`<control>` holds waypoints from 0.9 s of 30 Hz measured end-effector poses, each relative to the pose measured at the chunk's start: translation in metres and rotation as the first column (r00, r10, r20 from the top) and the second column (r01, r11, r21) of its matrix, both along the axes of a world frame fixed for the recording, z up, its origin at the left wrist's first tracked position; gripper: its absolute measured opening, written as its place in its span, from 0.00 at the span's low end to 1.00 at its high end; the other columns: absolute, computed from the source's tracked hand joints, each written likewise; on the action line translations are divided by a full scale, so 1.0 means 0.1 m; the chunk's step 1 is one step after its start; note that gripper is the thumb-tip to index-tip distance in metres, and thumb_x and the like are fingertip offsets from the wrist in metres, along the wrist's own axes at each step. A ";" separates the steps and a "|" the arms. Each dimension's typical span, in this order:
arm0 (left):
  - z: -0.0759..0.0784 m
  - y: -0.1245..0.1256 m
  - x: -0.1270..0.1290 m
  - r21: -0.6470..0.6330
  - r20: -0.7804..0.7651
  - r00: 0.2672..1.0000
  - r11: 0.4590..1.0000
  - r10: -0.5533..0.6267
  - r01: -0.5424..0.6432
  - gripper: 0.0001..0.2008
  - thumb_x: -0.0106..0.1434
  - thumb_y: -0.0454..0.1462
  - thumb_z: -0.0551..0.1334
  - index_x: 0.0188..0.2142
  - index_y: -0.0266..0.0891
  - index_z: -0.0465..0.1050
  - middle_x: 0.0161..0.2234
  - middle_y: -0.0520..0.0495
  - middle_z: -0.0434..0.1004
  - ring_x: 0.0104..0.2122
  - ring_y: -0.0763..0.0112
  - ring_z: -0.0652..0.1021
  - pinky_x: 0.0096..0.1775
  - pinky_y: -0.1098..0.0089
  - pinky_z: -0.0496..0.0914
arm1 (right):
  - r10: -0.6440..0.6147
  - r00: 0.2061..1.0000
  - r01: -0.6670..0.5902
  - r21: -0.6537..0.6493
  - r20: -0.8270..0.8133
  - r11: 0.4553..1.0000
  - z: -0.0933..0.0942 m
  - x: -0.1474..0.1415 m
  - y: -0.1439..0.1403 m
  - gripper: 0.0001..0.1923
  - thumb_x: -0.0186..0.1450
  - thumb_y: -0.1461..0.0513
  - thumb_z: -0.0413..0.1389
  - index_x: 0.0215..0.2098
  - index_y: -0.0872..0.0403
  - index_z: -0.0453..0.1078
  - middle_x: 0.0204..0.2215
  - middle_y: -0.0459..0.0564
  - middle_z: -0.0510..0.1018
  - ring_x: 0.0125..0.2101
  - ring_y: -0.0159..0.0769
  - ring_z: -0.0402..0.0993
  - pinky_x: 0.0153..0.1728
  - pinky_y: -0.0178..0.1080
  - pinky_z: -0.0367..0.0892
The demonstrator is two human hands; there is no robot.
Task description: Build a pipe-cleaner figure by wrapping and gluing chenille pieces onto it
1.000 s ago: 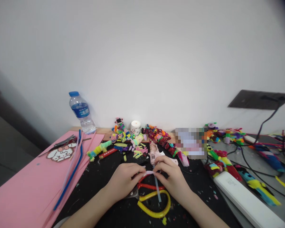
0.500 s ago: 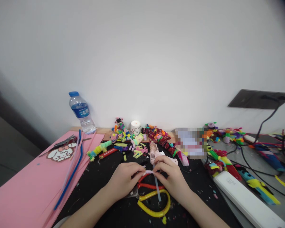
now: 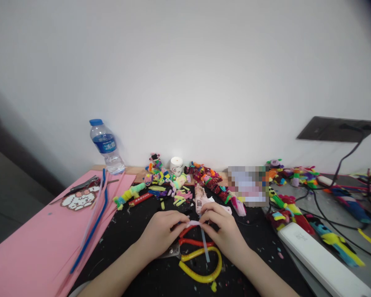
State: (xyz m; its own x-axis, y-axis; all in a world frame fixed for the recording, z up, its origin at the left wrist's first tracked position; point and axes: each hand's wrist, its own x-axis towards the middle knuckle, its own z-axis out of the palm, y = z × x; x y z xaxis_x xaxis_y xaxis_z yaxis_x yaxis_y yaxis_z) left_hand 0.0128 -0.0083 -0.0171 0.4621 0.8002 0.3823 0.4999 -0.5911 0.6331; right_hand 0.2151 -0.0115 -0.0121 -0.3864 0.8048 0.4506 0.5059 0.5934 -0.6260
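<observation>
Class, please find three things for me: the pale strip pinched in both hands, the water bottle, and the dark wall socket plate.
Pale strip (image 3: pixel 193 223): head view, middle of its exposed length.
Water bottle (image 3: pixel 106 144): head view, blue label.
Wall socket plate (image 3: pixel 327 129): head view, dark front face.

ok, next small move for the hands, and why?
Probably bend the pale pink strip a little more: the left hand and right hand pinch it from opposite sides, and its short visible span looks only slightly bowed.
</observation>
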 end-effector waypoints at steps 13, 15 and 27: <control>-0.03 0.04 -0.06 0.094 -0.043 0.998 0.994 -0.045 0.049 0.09 0.63 0.32 0.55 0.41 0.40 0.72 0.36 0.48 0.78 0.35 0.71 0.77 0.38 0.74 0.69 | -0.011 1.000 0.011 -0.043 0.005 0.999 0.01 0.01 0.01 0.08 0.57 0.72 0.54 0.28 0.52 0.68 0.36 0.48 0.70 0.40 0.35 0.68 0.41 0.37 0.64; -0.04 0.05 -0.07 0.111 -0.071 0.996 0.992 -0.057 0.064 0.09 0.64 0.33 0.55 0.41 0.40 0.71 0.36 0.48 0.78 0.35 0.71 0.76 0.38 0.74 0.69 | -0.005 1.000 0.005 -0.039 0.006 0.999 0.01 0.01 0.01 0.09 0.57 0.72 0.54 0.28 0.52 0.68 0.36 0.48 0.69 0.40 0.35 0.68 0.41 0.37 0.64; -0.05 0.03 -0.05 0.163 -0.142 0.984 0.978 -0.111 0.133 0.09 0.64 0.35 0.56 0.43 0.41 0.70 0.36 0.50 0.77 0.34 0.72 0.76 0.36 0.74 0.69 | 0.025 1.000 -0.025 -0.019 0.011 1.000 0.00 0.01 0.01 0.09 0.57 0.72 0.54 0.29 0.52 0.69 0.36 0.49 0.69 0.39 0.35 0.68 0.41 0.36 0.64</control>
